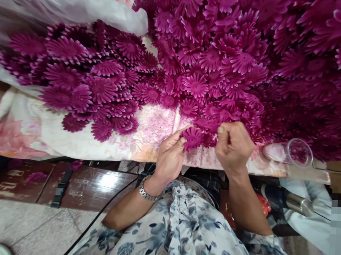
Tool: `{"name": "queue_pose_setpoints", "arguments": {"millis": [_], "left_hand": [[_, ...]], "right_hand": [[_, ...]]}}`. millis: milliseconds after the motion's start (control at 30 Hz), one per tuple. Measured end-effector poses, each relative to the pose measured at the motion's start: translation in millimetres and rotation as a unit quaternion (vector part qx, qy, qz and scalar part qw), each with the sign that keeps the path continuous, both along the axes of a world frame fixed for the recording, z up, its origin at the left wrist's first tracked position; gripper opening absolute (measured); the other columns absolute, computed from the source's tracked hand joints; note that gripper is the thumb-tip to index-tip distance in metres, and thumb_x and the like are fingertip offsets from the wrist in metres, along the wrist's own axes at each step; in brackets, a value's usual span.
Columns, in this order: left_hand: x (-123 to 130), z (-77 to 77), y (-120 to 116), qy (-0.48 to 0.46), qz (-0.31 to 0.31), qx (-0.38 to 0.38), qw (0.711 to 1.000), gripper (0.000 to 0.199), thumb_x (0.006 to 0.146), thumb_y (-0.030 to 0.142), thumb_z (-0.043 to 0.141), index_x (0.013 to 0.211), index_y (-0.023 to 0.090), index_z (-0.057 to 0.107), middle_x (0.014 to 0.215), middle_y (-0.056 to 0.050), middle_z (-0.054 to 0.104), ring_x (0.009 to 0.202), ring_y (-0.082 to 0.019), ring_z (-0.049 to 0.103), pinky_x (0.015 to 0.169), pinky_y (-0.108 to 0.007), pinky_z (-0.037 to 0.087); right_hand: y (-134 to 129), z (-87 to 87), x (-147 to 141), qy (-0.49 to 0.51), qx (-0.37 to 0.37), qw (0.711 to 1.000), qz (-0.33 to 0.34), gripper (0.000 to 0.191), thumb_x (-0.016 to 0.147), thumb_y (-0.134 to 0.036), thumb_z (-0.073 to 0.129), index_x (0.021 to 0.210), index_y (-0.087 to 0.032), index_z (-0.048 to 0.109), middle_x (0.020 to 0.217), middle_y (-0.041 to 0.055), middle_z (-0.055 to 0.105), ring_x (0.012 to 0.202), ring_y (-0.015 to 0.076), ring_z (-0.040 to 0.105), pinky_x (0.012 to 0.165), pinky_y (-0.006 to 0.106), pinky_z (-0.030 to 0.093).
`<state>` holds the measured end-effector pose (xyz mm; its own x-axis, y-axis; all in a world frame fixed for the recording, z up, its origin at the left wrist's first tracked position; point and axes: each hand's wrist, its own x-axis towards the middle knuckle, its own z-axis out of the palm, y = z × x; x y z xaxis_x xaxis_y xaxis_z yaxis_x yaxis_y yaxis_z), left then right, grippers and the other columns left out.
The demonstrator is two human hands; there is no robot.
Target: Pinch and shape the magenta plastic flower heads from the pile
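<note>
Holding magenta flower (192, 140), clear cup (288, 152) nearby

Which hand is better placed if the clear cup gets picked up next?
Probably the right hand. It's nearer the clear cup, while the left hand is farther away and pinching a purple flower. I can't tell whether the right pinches something small.
</note>
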<state>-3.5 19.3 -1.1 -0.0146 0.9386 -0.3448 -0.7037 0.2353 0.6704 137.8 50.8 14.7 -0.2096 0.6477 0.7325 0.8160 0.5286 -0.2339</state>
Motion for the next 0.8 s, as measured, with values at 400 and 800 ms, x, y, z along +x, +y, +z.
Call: {"name": "queue_pose_setpoints", "arguments": {"millis": [400,800], "left_hand": [[-7.1,2.9,3.6,-0.068,-0.055,-0.054,0.995,0.013,0.072,0.014,0.065,0.083,0.015,0.071,0.08,-0.003,0.07,0.066,-0.009,0.059,0.063,-0.018,0.047],[-12.8,7.2,2.5,-0.03,-0.056,-0.027,0.998,0.023,0.065,0.024,0.077,0.085,0.014,0.073,0.085,-0.008,0.074,0.086,-0.02,0.068,0.082,-0.029,0.051]], "right_hand": [[4.7,4.6,-5.4,-0.039,-0.139,0.975,0.17,0.012,0.086,-0.031,0.057,0.091,-0.02,0.061,0.079,0.004,0.061,0.077,0.0159,0.055,0.072,0.03,0.047],[34.1,18.5,26.8,-0.038,0.062,0.993,-0.097,0.01,0.086,-0.022,0.055,0.078,-0.02,0.06,0.07,0.0035,0.061,0.069,0.0164,0.053,0.064,0.031,0.044]]}}
